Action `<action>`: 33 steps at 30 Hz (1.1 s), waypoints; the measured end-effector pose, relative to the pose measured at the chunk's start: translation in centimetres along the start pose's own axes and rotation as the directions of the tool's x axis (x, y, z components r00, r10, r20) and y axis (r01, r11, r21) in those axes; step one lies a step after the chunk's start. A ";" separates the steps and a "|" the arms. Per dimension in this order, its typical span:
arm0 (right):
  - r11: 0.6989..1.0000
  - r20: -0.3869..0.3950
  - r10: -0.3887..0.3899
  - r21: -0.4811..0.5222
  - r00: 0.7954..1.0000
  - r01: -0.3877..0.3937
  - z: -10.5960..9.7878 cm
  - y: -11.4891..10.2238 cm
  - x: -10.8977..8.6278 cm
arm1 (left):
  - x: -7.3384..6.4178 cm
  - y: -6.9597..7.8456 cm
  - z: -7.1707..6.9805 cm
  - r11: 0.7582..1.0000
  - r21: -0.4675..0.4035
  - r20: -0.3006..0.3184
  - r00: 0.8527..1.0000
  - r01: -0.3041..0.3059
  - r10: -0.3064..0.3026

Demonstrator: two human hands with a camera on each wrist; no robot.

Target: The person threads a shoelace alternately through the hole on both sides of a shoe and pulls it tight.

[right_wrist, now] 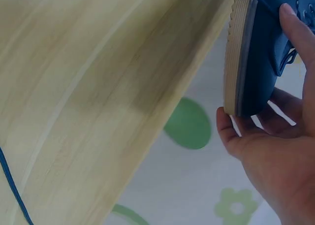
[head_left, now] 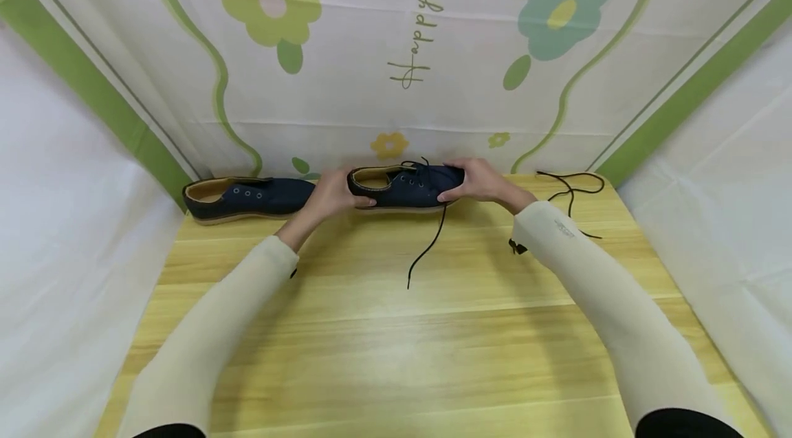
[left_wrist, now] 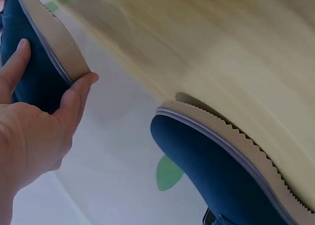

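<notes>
Both hands hold one dark blue lace-up shoe [head_left: 405,189] by its two ends, near the back edge of the wooden table. Around the heel end the left hand [head_left: 335,194] grips, thumb on the near side. At the toe end the right hand [head_left: 479,181] grips with its thumb on the near side and fingers behind. In the right wrist view the shoe's toe [right_wrist: 261,82] shows its ridged tan sole between thumb and fingers. A black lace [head_left: 427,256] hangs from the shoe toward the table. A second blue shoe [head_left: 254,197], its eyelets without lace, stands to the left.
A loose black lace [head_left: 570,189] lies at the table's back right corner. The wooden table [head_left: 396,355] meets a white cloth [head_left: 396,101] printed with flowers behind it. White cloth walls [head_left: 68,204] stand on both sides.
</notes>
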State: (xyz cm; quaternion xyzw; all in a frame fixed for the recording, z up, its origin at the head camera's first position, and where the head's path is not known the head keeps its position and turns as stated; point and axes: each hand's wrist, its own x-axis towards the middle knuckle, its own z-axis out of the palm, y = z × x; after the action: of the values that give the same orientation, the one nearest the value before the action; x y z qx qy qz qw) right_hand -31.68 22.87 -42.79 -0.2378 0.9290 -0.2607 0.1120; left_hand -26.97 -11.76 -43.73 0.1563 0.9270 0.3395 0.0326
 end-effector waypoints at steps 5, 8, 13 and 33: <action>1.000 -0.014 0.014 -0.020 1.000 -0.014 0.3 1.1 1.2 | 2.0 -1.0 0.5 1.000 0.012 0.031 1.000 -0.006 0.005; 0.999 -0.013 0.024 -0.026 1.000 -0.024 0.7 1.5 1.8 | 2.8 -1.7 0.7 1.000 0.020 0.042 0.999 0.005 -0.006; 0.999 -0.007 0.044 -0.025 0.999 -0.045 1.3 1.8 2.6 | 3.8 -2.6 0.9 0.999 0.027 0.057 0.998 0.036 -0.037; 1.000 0.000 0.017 0.015 1.000 -0.017 2.5 3.1 3.1 | 3.7 -3.1 1.7 0.998 0.001 0.100 0.993 0.067 -0.067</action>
State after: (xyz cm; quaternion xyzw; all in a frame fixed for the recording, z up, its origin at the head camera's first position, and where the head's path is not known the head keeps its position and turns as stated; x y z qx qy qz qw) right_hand -34.71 22.61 -46.82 -0.2292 0.9289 -0.2668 0.1157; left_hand -31.01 -11.73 -46.86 0.1419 0.9284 0.3312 0.0905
